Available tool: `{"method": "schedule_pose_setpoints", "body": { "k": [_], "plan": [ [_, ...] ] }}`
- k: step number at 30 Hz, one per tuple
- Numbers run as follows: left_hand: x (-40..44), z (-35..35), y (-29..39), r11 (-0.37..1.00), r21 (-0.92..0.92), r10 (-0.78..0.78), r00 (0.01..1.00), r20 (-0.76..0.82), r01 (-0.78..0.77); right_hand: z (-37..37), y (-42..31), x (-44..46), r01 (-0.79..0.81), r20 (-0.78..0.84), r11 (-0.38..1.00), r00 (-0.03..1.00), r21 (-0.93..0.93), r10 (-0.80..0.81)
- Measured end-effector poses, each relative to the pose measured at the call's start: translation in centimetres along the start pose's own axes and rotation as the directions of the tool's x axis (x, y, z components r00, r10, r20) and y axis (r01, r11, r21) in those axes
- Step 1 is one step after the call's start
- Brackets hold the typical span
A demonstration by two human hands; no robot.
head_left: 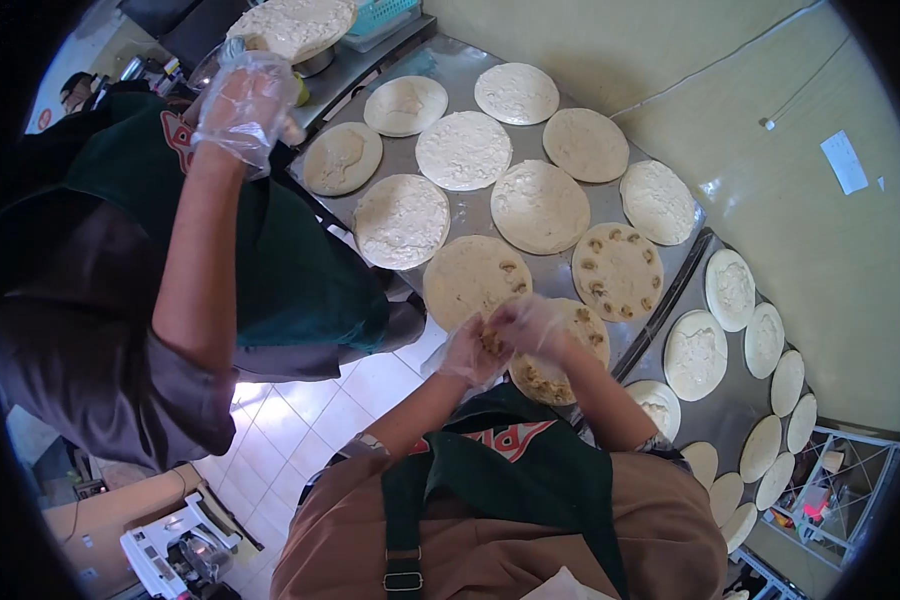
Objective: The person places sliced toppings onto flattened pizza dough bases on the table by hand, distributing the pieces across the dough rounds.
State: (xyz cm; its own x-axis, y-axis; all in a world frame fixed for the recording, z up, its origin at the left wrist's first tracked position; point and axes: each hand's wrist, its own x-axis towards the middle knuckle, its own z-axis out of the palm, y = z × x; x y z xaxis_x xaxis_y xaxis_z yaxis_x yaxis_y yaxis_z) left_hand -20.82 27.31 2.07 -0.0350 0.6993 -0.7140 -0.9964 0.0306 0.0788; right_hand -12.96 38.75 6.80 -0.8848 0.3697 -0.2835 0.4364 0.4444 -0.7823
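My left hand (466, 354), in a clear plastic glove, is cupped around a few brown mushroom slices (491, 342). Over that palm, my gloved right hand (532, 326) has its fingers drawn together; what they pinch is too small to make out. Both hands are above the edges of two round pizza bases. The pizza base on the left (470, 278) carries a few mushroom slices near its right edge. Partly covered by my right hand and forearm, the nearer pizza base (582, 335) has more slices and a small heap. Another pizza base (618, 272) bears a ring of slices.
Several white-topped pizza bases (463, 151) lie on the metal table (448, 66). A second table (638, 362) on the right holds more. At left stands a co-worker (270, 260), whose gloved hand (242, 108) is by a topped base (295, 28). The wall (770, 200) bounds the far side.
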Motion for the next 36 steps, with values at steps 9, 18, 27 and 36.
{"method": "schedule_pose_setpoints", "body": {
  "k": [9, 18, 27, 36],
  "plan": [
    [1.6, -3.1, 0.5, 0.996, -0.039, -0.060, 0.948, 0.312, 0.076, 0.6, 0.0, -1.6, -0.142, -0.038, 0.769, 0.977, 0.623, 0.211],
    [-1.6, -0.5, 1.5, 0.984, -0.163, -0.008, 0.926, 0.378, 0.075, 0.8, 1.3, 0.4, -0.132, 0.114, 0.154, 0.986, 0.979, 0.120],
    [-2.9, -4.7, 2.9, 0.980, -0.199, 0.082, 0.956, 0.282, -0.025, -1.6, 6.3, 7.9, -0.003, -0.096, 0.263, 0.928, 0.965, 0.361],
    [-6.8, -8.1, 3.6, 0.957, -0.249, 0.192, 0.970, 0.149, -0.151, 4.5, 13.0, 15.2, 0.117, -0.314, 0.839, 0.947, 0.531, 0.067]
  ]
}}
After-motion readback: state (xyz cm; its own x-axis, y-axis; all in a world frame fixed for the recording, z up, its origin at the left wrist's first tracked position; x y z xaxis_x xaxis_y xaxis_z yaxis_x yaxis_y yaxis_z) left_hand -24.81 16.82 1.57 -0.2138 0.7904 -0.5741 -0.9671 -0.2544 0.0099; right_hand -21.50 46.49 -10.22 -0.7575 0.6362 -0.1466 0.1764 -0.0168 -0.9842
